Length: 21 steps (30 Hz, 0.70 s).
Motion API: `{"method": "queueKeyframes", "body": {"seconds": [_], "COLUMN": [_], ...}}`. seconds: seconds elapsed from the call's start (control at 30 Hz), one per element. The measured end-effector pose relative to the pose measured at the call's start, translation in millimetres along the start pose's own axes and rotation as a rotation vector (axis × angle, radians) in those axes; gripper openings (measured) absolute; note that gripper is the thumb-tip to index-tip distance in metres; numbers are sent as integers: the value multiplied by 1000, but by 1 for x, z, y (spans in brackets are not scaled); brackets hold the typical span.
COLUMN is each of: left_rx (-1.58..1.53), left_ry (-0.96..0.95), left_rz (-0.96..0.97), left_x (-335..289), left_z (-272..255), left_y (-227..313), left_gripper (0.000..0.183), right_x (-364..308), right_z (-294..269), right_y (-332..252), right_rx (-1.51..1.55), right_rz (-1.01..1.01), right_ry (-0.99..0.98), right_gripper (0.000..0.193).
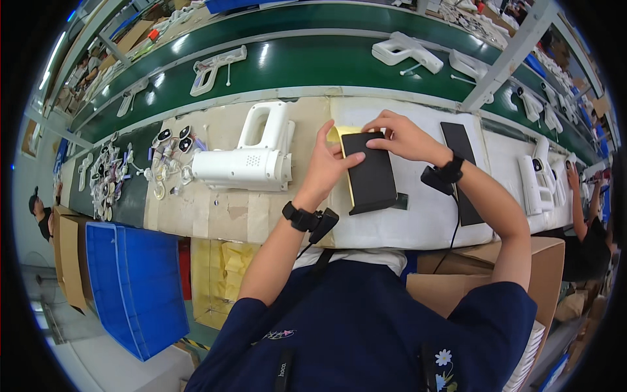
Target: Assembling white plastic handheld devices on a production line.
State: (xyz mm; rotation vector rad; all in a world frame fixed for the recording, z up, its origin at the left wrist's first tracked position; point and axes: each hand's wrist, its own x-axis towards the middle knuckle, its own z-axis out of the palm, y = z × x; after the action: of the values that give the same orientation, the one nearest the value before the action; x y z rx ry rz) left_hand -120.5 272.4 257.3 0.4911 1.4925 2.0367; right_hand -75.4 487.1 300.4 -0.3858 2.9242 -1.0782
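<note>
Two bare hands are busy with one black flat piece (369, 179) in the middle of the table (366, 232). The piece is tilted a bit, and its near end is close to the white table cover. A thin yellow edge runs down its left side, and a bit of yellow sheet (345, 129) sticks out at the far left corner.

The left hand (323, 166) is half open. Its thumb presses on top of the black piece, one finger points up and away, and the other fingers bend in at the left edge, so it has hold of that side. The right hand (408, 137) is bent over the far end, with its thumb on top. I cannot tell if its fingertips pinch the yellow sheet.

My guess is that the yellow sheet is being peeled off, and the job is only partly done. At least some yellow is on the piece, so that bit seems left to do. I cannot see how much is loose underneath.

A long black strip (462, 142) lies to the right with no hand on it, and a small dark square (401, 202) is just beside the near right corner of the black piece. To the left sits a big white plastic body (238, 166) with a loop handle. No black piece shows on the side we can see. Crumpled yellow sheets (238, 261) lie in a box at the near left, maybe from pieces peeled already.
</note>
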Motion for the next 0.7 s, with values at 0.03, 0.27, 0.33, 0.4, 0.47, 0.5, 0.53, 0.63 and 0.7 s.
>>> {"method": "queueKeyframes", "body": {"seconds": [0.03, 0.27, 0.33, 0.4, 0.47, 0.5, 0.53, 0.63, 0.7], "left_rx": [81, 133, 387, 417, 455, 460, 465, 476, 453], "left_ry": [-12, -60, -59, -50, -23, -27, -35, 36, 119], "left_rz": [7, 204, 279, 319, 364, 416, 469, 502, 508], "left_x": [-5, -20, -24, -30, -36, -39, -40, -45, -49], "left_z": [0, 3, 6, 7, 11, 13, 14, 14, 17], "left_y": [8, 27, 44, 49, 56, 59, 61, 66, 71], "left_gripper": [92, 79, 73, 71, 69, 68, 68, 69, 71], "right_x": [-1, -9, -9, -10, -10, -8, -9, -10, -9], "right_z": [-3, -32, -45, -47, -52, -54, -55, -57, -55], "right_y": [-5, -43, -58, -65, -68, -71, -74, -73, -78], "right_rx": [42, 103, 294, 365, 434, 466, 488, 607, 603], "right_rz": [42, 13, 239, 228, 258, 286, 276, 249, 248], "right_ry": [-20, -59, -194, -224, -301, -338, -336, -330, -294], "right_gripper": [33, 29, 33, 35, 34, 31, 30, 33, 37]}}
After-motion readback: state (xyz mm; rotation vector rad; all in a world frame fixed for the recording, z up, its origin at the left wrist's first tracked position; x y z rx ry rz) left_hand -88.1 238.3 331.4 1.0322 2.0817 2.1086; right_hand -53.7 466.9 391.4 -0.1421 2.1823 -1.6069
